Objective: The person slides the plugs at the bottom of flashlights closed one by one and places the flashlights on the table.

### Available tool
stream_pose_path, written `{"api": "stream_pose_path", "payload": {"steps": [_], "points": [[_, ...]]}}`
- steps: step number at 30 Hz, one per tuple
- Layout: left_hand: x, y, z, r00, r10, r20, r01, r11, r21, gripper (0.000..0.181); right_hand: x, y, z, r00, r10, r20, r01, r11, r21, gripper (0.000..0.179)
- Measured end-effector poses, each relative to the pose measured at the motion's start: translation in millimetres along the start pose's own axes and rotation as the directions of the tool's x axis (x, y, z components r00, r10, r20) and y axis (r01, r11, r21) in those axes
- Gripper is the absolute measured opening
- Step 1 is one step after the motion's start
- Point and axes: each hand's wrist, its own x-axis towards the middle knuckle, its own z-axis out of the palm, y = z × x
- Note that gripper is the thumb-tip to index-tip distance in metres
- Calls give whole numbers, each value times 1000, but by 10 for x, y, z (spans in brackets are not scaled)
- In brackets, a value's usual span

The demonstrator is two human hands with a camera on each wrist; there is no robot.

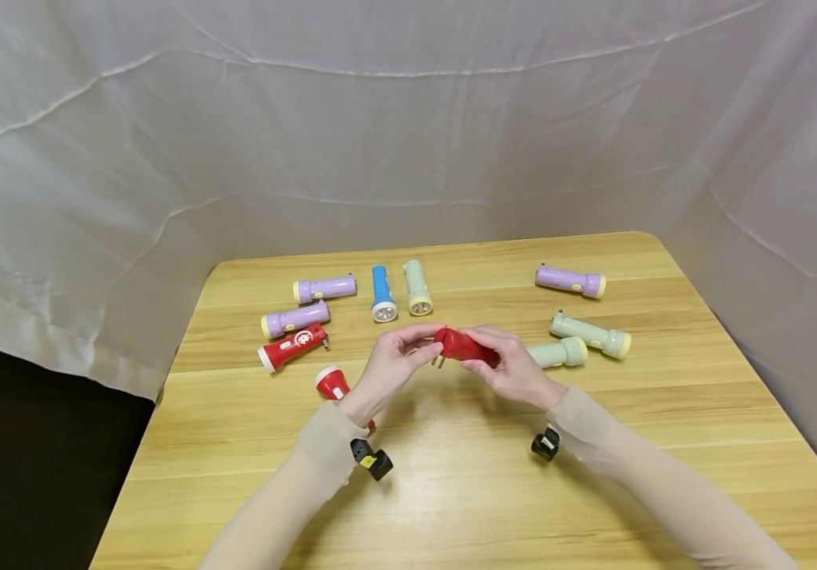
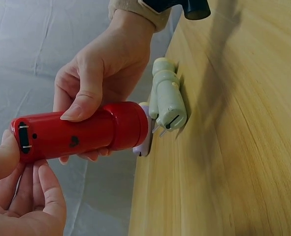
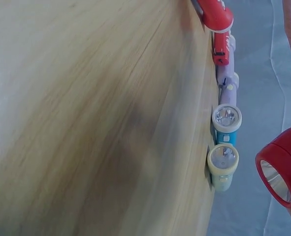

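A red flashlight (image 1: 469,347) is held up over the table between both hands. My right hand (image 1: 511,368) grips its body near the wider head, thumb along the side facing the left wrist camera. At the tail end, my left hand (image 1: 397,360) pinches the edge between thumb and fingers. Two metal prongs show in a dark slot near the tail in the left wrist view, where the flashlight (image 2: 71,135) lies nearly level. Its clear lens shows in the right wrist view at the red head (image 3: 283,167).
A second red flashlight (image 1: 332,381) lies partly hidden under my left wrist. Left of it are another red flashlight (image 1: 293,347) and two purple ones (image 1: 298,318). A blue flashlight (image 1: 382,293) and a green one (image 1: 417,286) lie behind; two green (image 1: 594,334) and one purple (image 1: 568,281) are right.
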Motion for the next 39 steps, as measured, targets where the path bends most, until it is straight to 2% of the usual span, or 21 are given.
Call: {"api": "stream_pose_path", "payload": {"steps": [23, 39], "points": [[12, 16, 9, 1000, 5, -20, -5, 1000, 15, 28, -1, -37, -14, 999, -34, 3, 34, 999, -22, 41], [23, 15, 40, 998, 5, -67, -4, 1000, 10, 25, -2, -47, -8, 998, -57, 9, 57, 996, -65, 40]]}}
